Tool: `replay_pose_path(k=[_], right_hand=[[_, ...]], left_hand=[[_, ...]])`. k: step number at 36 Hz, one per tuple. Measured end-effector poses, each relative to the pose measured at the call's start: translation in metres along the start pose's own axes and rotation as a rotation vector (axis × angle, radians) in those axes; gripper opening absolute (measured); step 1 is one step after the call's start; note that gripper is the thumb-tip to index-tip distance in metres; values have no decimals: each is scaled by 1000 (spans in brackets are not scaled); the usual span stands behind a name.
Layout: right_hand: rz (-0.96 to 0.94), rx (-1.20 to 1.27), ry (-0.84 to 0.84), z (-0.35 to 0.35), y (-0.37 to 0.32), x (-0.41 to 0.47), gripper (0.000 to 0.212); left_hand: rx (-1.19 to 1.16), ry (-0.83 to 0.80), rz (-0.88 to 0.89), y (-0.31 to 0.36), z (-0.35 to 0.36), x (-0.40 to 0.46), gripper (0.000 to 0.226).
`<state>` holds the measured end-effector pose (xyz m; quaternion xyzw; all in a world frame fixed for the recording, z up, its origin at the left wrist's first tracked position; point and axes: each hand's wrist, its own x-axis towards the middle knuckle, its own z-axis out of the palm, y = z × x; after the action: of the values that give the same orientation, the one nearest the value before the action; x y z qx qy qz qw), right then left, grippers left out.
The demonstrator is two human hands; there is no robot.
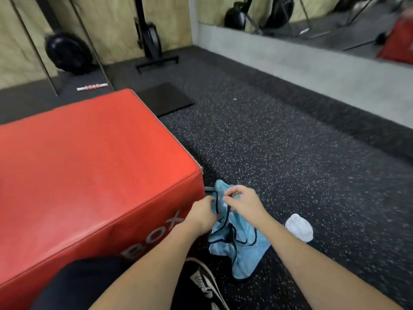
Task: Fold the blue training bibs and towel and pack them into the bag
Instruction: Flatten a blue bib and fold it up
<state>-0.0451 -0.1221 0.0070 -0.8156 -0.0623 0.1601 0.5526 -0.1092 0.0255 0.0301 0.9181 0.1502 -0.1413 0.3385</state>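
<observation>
A light blue training bib [240, 245] with dark trim hangs crumpled in front of me, just right of the red box's near corner. My left hand [202, 214] grips its upper edge from the left. My right hand [242, 203] pinches the same top part from the right, fingers curled into the cloth. The lower part of the bib droops toward the floor above my shoe. A small white bundle of cloth [299, 227] lies on the floor to the right of the bib. No bag is in view.
A big red padded box [85, 166] fills the left half of the view. The floor [301, 157] is dark speckled rubber. A black mat [164, 98] lies beyond the box. Gym machines stand at the back wall, and a mirror runs along the right wall. My black shoe [204, 280] is below the bib.
</observation>
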Motion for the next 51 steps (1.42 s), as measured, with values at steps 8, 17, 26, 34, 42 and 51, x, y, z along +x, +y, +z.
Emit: replay_pose_path(k=[8, 17, 26, 34, 42, 51], right_hand=[[-263, 20, 75, -42, -135, -33, 22], [-563, -7, 114, -70, -279, -71, 45], [-695, 33, 44, -73, -377, -112, 58], [-817, 194, 41, -57, -431, -136, 56], [-879, 256, -112, -12, -480, -172, 44], [-1050, -50, -82, 18, -541, -200, 13]], left_hand=[[-92, 206, 91, 36, -72, -62, 58], [-381, 419, 261, 81, -165, -117, 50], [-927, 371, 427, 129, -241, -184, 48], [-921, 638, 611, 145, -325, -236, 53], [-710, 758, 627, 139, -401, -292, 38], [-850, 729, 674, 99, -414, -320, 54]])
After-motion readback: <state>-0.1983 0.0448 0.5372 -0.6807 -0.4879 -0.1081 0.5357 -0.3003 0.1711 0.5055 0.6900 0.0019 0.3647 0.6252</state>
